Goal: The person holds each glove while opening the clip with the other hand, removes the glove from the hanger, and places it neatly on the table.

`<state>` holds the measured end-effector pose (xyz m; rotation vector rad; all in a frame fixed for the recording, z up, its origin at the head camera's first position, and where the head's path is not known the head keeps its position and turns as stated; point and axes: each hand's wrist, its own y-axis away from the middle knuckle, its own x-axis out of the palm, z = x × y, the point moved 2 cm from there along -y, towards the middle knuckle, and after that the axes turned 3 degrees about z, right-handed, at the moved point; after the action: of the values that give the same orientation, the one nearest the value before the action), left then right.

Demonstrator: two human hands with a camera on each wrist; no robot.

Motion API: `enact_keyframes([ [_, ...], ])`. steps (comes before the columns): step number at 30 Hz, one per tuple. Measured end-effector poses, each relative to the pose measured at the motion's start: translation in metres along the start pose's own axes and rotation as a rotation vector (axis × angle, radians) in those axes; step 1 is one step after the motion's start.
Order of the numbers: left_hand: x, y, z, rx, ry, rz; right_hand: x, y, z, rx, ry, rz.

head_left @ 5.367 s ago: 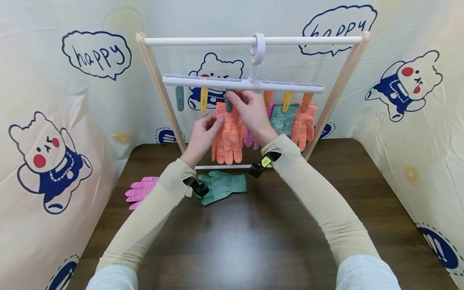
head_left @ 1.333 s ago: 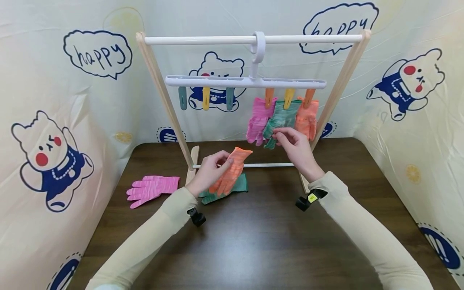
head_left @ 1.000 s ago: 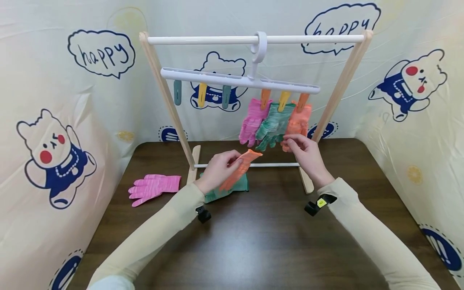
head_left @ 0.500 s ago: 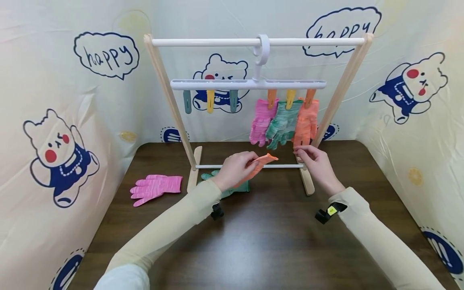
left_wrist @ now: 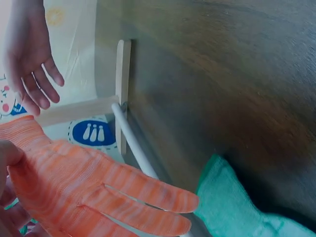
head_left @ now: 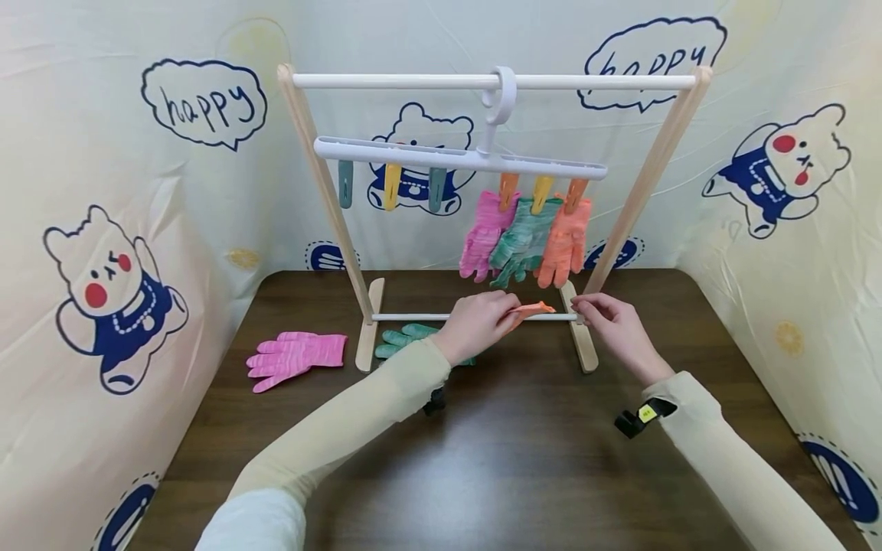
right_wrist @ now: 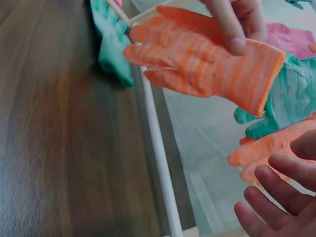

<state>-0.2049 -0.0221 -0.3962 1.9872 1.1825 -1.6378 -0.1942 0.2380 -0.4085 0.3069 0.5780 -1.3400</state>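
Standing here, I see tons of room on the dark brown wooden table between the two cream-sleeved arms. A thin white bottom rod blocks low reaches backward. There's space under the bare grey-green and yellow plastic clips, but a hanging pink knit glove, green knit glove and orange knit glove crowd the other half.

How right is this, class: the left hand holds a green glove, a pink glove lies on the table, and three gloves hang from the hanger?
Wrong colour: the left hand holds an orange glove, as the right wrist view shows. The rest stands: pink glove on the table, three gloves on the hanger.
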Motion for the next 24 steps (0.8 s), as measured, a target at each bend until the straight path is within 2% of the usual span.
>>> enact_keyframes([
  [6, 0.013, -0.006, -0.014, 0.109, -0.157, -0.062, -0.004, 0.006, -0.01, 0.027, 0.165, 0.045],
  [10, 0.024, -0.008, -0.025, 0.154, -0.291, -0.09, -0.007, 0.01, -0.016, 0.042, 0.208, 0.055],
  [16, 0.044, -0.012, -0.045, 0.22, -0.475, -0.095, -0.013, 0.016, -0.023, 0.069, 0.227, 0.042],
  [24, 0.076, -0.007, -0.057, 0.223, -0.567, -0.067, -0.015, 0.018, -0.028, 0.091, 0.237, 0.039],
])
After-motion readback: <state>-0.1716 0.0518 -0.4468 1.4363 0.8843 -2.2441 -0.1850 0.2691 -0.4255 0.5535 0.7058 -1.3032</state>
